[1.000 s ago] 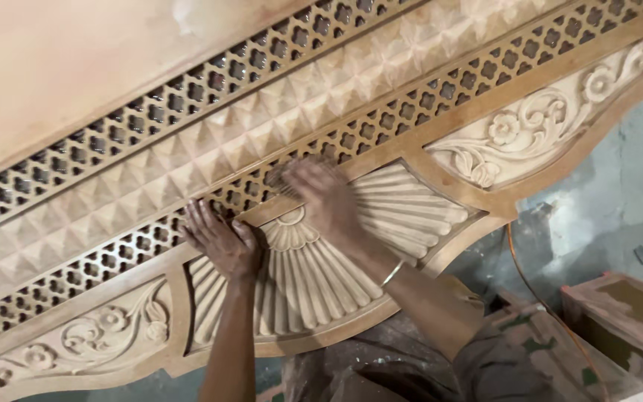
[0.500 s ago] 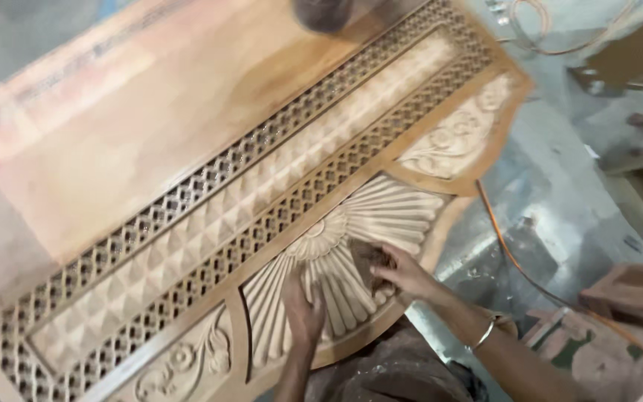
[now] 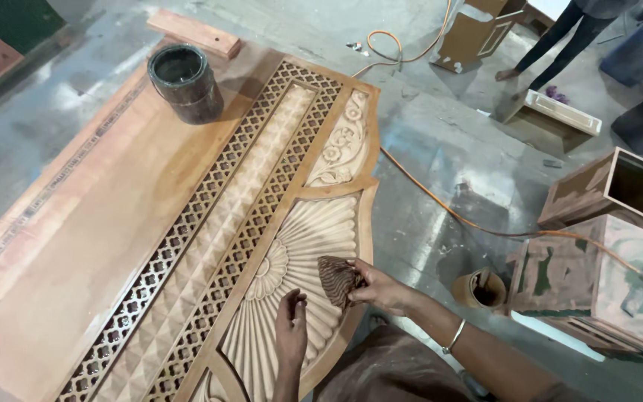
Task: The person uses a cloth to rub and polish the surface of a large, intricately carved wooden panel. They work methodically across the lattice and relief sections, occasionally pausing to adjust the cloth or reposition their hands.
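Note:
A long carved wooden panel lies flat, with lattice strips, a row of small pyramids, floral corners and a fluted fan in the middle. My right hand holds a folded brown piece of sandpaper over the fan's right part. My left hand rests on the fan carving with its fingers curled, just left of and below the sandpaper, holding nothing that I can see.
A dark round can stands on the flat wooden board beside the panel. An orange cable runs over the concrete floor. A small brown cup, wooden boxes and a person's legs are to the right.
The view has pulled back and swung, showing the whole panel and floor. My right hand has lifted the sandpaper up off the fan; my left hand stays on the carving.

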